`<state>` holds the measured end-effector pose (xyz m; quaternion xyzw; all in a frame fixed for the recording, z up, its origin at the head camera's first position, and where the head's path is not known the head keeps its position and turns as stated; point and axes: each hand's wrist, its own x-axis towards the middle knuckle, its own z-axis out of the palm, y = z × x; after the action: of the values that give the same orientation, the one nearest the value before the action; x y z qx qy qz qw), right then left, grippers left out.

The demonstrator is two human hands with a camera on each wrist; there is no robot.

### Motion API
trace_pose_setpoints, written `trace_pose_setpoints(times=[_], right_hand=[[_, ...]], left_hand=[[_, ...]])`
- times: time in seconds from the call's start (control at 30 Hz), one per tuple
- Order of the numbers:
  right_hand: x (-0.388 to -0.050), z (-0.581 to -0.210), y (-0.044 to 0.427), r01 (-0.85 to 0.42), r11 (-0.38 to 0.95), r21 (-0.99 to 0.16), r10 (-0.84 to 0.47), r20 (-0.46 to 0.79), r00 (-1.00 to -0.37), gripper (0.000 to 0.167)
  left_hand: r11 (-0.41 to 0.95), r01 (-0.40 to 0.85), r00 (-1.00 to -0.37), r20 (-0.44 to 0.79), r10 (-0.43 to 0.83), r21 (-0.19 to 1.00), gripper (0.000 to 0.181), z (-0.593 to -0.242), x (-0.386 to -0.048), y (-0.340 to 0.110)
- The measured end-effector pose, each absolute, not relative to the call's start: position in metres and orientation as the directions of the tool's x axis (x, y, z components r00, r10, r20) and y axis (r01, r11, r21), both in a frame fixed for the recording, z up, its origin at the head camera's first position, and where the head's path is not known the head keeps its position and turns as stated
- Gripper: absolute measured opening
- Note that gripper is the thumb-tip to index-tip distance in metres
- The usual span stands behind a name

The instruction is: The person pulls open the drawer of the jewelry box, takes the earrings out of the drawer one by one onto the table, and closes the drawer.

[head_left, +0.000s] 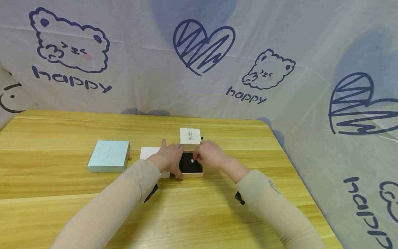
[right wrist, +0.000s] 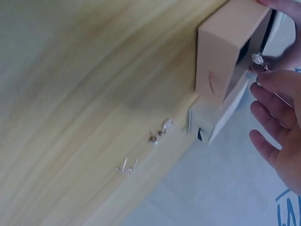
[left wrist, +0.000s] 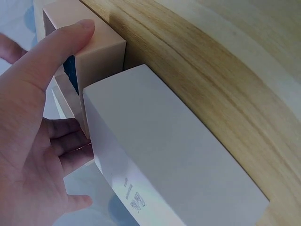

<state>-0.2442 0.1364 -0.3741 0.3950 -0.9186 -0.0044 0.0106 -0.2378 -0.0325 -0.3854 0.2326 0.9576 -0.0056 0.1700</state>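
Note:
A pinkish open jewelry box [head_left: 193,175] with a black lining [head_left: 186,166] lies between the two hands. My left hand [head_left: 169,156] grips its left end, the thumb [left wrist: 75,37] on the front wall and the other fingers toward the back. Over the lining, my right hand [head_left: 212,154] pinches a small earring [right wrist: 257,59] with a clear sparkling stone between thumb and forefinger. Whether the earring touches the lining cannot be told. A white box [left wrist: 155,127] with small print stands right beside the left hand, partly covered by it in the head view.
A small white box [head_left: 190,135] with a black tab sits behind the jewelry box. Farther left lies a light blue box [head_left: 109,155]. Several small earrings [right wrist: 161,132] lie on the wooden table [right wrist: 94,94] in the right wrist view. A printed cloth hangs behind.

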Motion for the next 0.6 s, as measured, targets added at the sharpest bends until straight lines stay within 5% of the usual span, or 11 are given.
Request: trace_pose_setpoints(times=[0.6], right_hand=[[-0.254, -0.369, 0.172, -0.576, 0.817, 0.027, -0.577, 0.06, -0.815, 0.011]], left_hand=[[0.894, 0.438, -0.839, -0.314, 0.445, 0.096, 0.093, -0.386, -0.237, -0.033]])
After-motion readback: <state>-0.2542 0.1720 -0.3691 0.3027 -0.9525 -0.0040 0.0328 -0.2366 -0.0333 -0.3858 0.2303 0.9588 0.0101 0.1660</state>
